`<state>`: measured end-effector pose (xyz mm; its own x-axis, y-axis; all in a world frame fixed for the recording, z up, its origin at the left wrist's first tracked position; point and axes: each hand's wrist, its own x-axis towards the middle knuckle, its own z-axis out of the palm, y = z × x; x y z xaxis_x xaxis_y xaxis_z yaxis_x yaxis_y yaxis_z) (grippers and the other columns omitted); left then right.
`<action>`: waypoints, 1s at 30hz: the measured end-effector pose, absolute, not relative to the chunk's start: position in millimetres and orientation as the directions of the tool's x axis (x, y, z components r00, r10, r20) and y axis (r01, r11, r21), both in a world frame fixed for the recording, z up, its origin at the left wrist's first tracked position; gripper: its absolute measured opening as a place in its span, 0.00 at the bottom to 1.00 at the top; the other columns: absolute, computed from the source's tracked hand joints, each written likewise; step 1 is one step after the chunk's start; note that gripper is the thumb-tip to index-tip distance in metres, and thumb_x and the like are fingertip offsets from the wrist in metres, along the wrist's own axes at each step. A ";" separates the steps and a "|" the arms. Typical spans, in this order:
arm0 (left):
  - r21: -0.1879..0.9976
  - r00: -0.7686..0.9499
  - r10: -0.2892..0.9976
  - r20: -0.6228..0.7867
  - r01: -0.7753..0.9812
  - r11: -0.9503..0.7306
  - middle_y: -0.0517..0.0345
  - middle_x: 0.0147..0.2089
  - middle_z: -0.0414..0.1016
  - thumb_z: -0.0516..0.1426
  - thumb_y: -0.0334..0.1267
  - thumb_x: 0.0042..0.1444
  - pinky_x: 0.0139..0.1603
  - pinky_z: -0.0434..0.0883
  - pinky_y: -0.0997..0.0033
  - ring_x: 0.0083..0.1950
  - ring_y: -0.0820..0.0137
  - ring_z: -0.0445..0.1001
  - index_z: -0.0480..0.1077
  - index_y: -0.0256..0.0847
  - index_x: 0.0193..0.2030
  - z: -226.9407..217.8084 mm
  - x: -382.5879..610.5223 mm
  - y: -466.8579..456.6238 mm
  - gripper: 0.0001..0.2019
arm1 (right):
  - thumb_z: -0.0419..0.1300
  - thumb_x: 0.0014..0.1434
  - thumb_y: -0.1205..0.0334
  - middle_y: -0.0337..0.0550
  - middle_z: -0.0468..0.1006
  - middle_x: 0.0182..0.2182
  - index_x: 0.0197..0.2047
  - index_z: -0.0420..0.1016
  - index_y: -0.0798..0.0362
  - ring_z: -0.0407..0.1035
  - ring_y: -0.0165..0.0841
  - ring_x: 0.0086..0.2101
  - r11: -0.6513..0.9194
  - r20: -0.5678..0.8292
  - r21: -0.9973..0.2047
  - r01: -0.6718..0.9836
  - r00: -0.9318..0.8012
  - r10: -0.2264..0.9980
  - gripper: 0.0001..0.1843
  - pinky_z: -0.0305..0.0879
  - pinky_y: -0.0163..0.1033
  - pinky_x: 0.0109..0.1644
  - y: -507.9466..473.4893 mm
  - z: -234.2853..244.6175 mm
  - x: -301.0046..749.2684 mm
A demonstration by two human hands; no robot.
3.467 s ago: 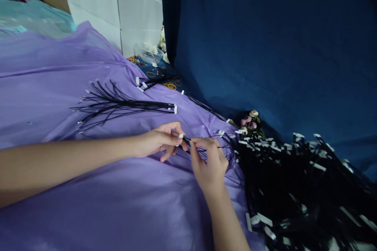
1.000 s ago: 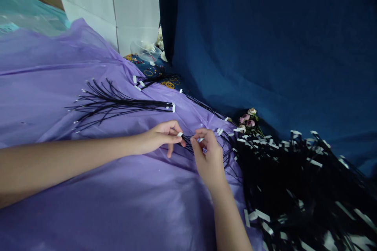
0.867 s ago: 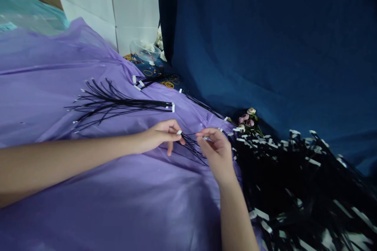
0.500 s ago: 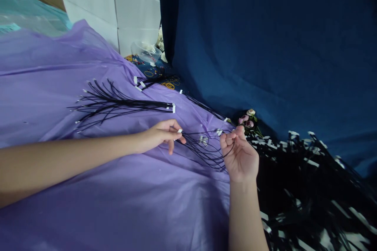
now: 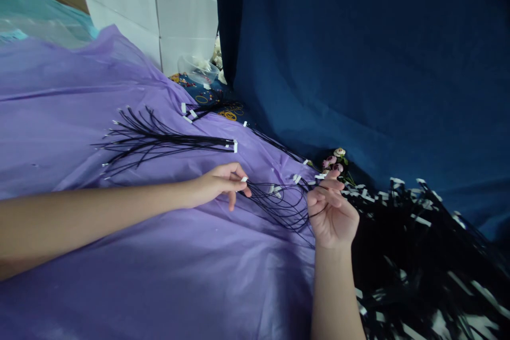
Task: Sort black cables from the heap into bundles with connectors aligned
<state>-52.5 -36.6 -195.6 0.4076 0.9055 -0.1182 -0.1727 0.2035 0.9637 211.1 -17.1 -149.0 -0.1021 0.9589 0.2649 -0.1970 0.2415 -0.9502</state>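
My left hand (image 5: 229, 183) pinches the white connector (image 5: 244, 179) at one end of a thin black wire harness (image 5: 279, 204). From there its wires fan out in loose loops toward my right hand (image 5: 331, 207). That hand is palm up with curled fingers, and at least one black wire runs into it; the fingers partly hide the wire ends. Left of the hands, another bundle of black wires (image 5: 171, 142) lies spread on the purple sheet (image 5: 159, 255), its white connector end pointing right. More white connectors (image 5: 297, 178) lie just behind the held wires.
A large heap of black wires with white connectors (image 5: 406, 239) fills the right side. Small artificial flowers (image 5: 334, 161) sit by the blue curtain (image 5: 358, 64). Farther back are yellow rubber bands (image 5: 228, 115), a clear plastic bowl (image 5: 198, 70) and a white tiled surface (image 5: 187, 5).
My right hand has shifted slightly right and its fingers have changed their curl. The wires between the hands now hang looser and lower. My left hand has hardly moved.
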 end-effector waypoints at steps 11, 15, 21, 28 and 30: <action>0.966 0.382 0.913 -0.144 -0.148 0.214 0.56 0.36 0.79 0.59 0.42 0.53 0.24 0.57 0.74 0.19 0.74 0.72 0.60 0.40 0.36 -192.2 -51.6 -36.8 0.12 | 0.58 0.49 0.68 0.35 0.72 0.29 0.44 0.76 0.45 0.65 0.25 0.24 0.126 0.192 -0.818 -0.561 -0.060 0.980 0.18 0.69 0.38 0.54 -18.0 -151.6 214.6; 0.965 0.376 0.916 -0.141 -0.154 0.212 0.55 0.36 0.80 0.59 0.41 0.54 0.24 0.55 0.74 0.19 0.75 0.73 0.61 0.39 0.36 -191.5 -51.8 -37.8 0.11 | 0.55 0.55 0.70 0.35 0.78 0.36 0.45 0.75 0.51 0.74 0.22 0.34 0.133 0.240 -0.687 -0.714 -0.051 0.969 0.14 0.63 0.35 0.62 -18.0 -151.2 214.8; 0.969 0.388 0.913 -0.127 -0.148 0.198 0.63 0.34 0.80 0.56 0.39 0.54 0.22 0.54 0.73 0.20 0.77 0.73 0.62 0.42 0.35 -194.4 -52.5 -36.3 0.06 | 0.51 0.59 0.73 0.35 0.80 0.42 0.44 0.74 0.51 0.73 0.22 0.48 0.220 0.265 -0.571 -0.791 0.077 0.961 0.15 0.64 0.38 0.62 -13.1 -152.6 219.2; 0.963 0.404 0.908 -0.107 -0.186 0.197 0.62 0.33 0.81 0.57 0.39 0.53 0.22 0.57 0.75 0.20 0.77 0.74 0.63 0.42 0.34 -196.8 -53.8 -34.6 0.06 | 0.57 0.60 0.68 0.31 0.76 0.51 0.43 0.73 0.46 0.68 0.24 0.55 0.316 0.255 -0.669 -0.673 0.192 0.948 0.10 0.64 0.42 0.62 -12.6 -153.1 209.4; 0.954 0.419 0.903 -0.095 -0.219 0.203 0.61 0.33 0.81 0.58 0.39 0.52 0.22 0.60 0.74 0.19 0.76 0.74 0.63 0.42 0.34 -198.3 -54.1 -33.3 0.07 | 0.60 0.59 0.65 0.33 0.76 0.50 0.43 0.72 0.46 0.69 0.25 0.53 0.356 0.264 -0.708 -0.609 0.240 0.934 0.08 0.63 0.44 0.63 -12.9 -152.3 203.4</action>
<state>-54.1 -33.3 -198.3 0.4193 0.9028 -0.0955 -0.2194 0.2028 0.9543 203.4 -12.9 -152.3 0.2397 0.9343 0.2640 -0.6092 0.3565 -0.7084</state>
